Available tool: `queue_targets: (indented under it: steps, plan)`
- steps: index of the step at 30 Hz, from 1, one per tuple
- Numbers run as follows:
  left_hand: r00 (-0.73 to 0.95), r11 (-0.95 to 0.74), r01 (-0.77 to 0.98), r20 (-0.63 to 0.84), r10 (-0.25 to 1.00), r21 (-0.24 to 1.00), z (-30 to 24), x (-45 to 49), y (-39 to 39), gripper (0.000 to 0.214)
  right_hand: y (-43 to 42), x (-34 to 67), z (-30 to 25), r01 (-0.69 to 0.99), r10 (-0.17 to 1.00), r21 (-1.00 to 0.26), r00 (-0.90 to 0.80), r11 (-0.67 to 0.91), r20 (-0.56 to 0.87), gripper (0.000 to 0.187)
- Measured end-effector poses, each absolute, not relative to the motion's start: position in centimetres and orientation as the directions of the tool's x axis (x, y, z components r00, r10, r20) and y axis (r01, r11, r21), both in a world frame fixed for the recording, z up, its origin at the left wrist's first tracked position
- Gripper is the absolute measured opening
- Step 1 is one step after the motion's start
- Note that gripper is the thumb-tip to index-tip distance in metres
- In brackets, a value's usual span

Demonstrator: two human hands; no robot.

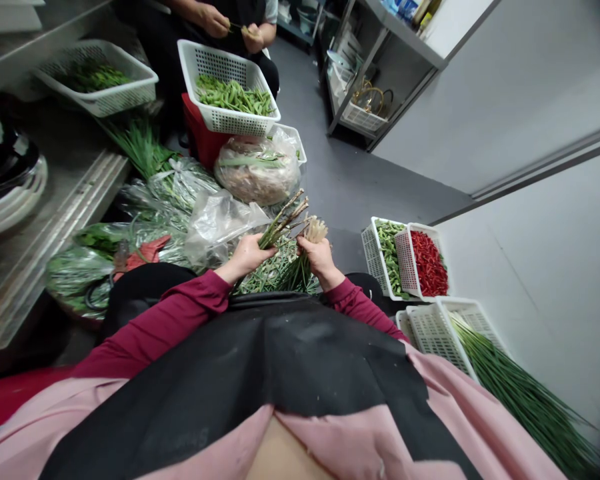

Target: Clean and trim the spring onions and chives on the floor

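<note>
My left hand [249, 257] is closed round a bunch of thin green stalks [283, 223] whose brownish ends point up and away from me. In my right hand [319, 256] is a bunch of chives [297, 272], with pale, stringy root ends [315, 229] sticking up past the fingers. The two bunches are close together above my lap, and a few thin strands lie between them. Below the hands is a heap of loose green trimmings [263, 268]. A crumpled clear plastic bag [221, 223] lies just beyond my left hand.
Opposite me a person's hands [233, 28] work behind a white basket of green pods [235, 97]. A stuffed plastic bag [258, 168] stands before it. To my right are baskets of red chillies [429, 263], green pods [391, 250] and long chives [517, 380]. A metal shelf [353, 73] stands farther back.
</note>
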State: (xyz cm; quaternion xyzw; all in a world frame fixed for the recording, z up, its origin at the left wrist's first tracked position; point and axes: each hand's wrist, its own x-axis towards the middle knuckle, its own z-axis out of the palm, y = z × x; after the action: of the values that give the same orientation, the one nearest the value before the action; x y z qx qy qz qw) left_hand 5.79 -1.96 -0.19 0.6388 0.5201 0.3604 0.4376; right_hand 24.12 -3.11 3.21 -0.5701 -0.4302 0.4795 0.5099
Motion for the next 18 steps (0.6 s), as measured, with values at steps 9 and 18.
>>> queue_targets:
  steps: [9, 18]
  plan:
    - [0.19, -0.083, 0.354, 0.015, 0.982, 0.931, -0.43, 5.74, -1.92, 0.028, -3.24, 24.11, 3.21, -0.088, 0.972, -0.984, 0.161, -0.158, -0.17, 0.028]
    - [0.223, -0.049, 0.314, -0.023, 0.975, 0.948, -0.19, 5.59, -1.85, 0.027, -3.04, 24.61, 2.66, -0.026, 0.979, -0.99, 0.148, -0.135, -0.138, 0.03]
